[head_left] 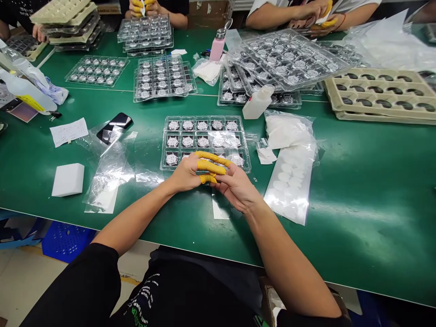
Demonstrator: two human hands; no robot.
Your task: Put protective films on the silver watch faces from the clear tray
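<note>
Yellow finger cots (pixel 211 167) stand out against the glossy green table (pixel 354 213) (a deep green), while silver discs (pixel 187 125) in the clear plastic tray (pixel 204 119) show dark patterns; the blue crate (pixel 66 240) has a lattice of holes.

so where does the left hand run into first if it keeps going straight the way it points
The right hand, most likely. The left hand's yellow-cotted fingers point across toward it and look almost touching, though depth is hard to judge from this view.

The clear plastic tray (pixel 204 119) in front of you lies flat at centre frame, its dark cells holding neat rows of round silver medallions (pixel 187 125).
</note>
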